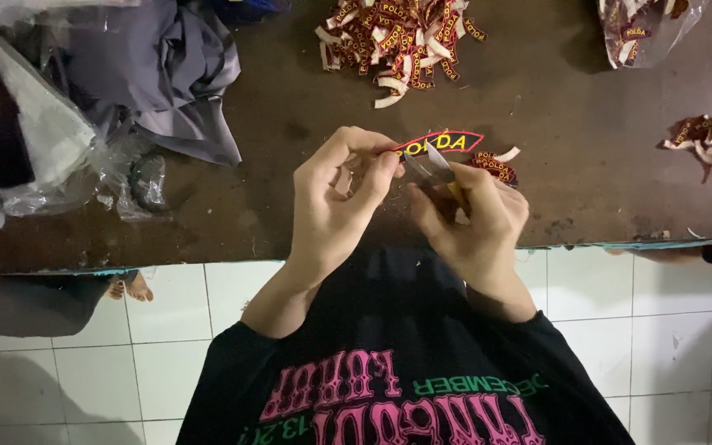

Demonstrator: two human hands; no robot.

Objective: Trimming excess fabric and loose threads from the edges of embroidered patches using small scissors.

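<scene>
Bare table (pixel 554 107) is left open at one o'clock; twelve is blocked by a patch pile (pixel 397 41), ten by grey cloth (pixel 166 66).

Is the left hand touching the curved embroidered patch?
Touching. The head view shows the left hand pinching the end of the curved patch between its fingertips.

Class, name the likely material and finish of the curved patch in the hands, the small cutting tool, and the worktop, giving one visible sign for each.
Curved patch: probably embroidered cloth, matte dark red with a bright stitched border.
Small cutting tool in the right hand: seemingly metal; its blades glint pale grey.
Worktop: dark brown, dull and scuffed; wood or board, unclear.
</scene>
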